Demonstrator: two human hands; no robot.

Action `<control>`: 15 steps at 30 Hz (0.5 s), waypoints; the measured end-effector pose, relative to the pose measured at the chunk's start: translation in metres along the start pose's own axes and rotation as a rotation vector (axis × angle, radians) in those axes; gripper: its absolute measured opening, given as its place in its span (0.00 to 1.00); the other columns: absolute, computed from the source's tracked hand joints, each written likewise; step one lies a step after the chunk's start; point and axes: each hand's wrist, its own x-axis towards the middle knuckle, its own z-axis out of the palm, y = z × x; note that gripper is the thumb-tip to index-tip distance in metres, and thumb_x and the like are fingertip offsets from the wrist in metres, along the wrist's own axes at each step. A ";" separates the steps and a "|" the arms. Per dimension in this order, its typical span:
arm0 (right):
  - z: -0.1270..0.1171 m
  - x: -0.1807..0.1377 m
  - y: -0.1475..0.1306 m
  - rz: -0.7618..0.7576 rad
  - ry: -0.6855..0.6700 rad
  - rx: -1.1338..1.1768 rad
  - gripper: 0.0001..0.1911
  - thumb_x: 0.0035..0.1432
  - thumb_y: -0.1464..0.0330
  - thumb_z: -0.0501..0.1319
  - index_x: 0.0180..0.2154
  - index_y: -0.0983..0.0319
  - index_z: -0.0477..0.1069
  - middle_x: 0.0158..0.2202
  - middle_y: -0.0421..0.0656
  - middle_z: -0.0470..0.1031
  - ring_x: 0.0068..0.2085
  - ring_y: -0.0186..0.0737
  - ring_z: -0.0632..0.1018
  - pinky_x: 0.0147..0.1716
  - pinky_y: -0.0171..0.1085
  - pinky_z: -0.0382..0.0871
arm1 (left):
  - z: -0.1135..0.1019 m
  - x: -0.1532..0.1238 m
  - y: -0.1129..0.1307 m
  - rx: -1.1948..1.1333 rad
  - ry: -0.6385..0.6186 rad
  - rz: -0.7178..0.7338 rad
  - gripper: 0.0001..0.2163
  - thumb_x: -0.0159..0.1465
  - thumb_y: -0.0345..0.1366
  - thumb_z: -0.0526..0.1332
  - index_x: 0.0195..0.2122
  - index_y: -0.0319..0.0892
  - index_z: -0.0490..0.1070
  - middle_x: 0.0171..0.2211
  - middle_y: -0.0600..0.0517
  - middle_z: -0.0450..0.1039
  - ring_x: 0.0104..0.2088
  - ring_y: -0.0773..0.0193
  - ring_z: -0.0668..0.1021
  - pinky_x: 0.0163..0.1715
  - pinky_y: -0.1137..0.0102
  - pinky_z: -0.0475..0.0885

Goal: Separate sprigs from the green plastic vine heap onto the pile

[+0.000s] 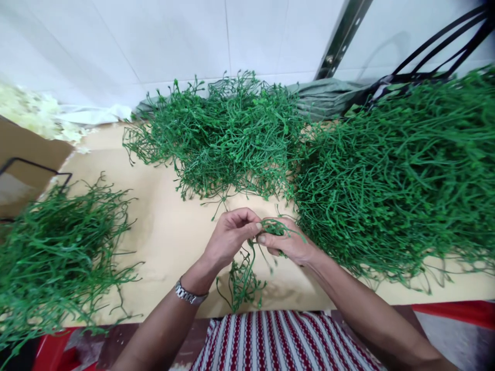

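Note:
My left hand and my right hand meet over the tan cardboard surface, both pinched on one green plastic stem sprig. The sprig's branches hang down between my wrists toward my lap. A metal watch sits on my left wrist. Just right of my right hand lies a large heap of the same green stems. Another heap is straight ahead, beyond my hands.
A third heap of green stems lies at the left, beside a cardboard box with a black wire frame. White tiled wall at the back, pale flower pieces far left, dark bag handles top right. Striped cloth covers my lap.

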 end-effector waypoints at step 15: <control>-0.001 -0.009 -0.007 -0.203 0.006 -0.408 0.20 0.58 0.56 0.53 0.22 0.63 0.62 0.17 0.36 0.63 0.20 0.29 0.63 0.22 0.29 0.57 | -0.014 -0.007 0.004 0.473 -0.193 0.189 0.01 0.56 0.29 0.59 0.31 0.37 0.68 0.23 0.55 0.65 0.25 0.71 0.65 0.26 0.74 0.61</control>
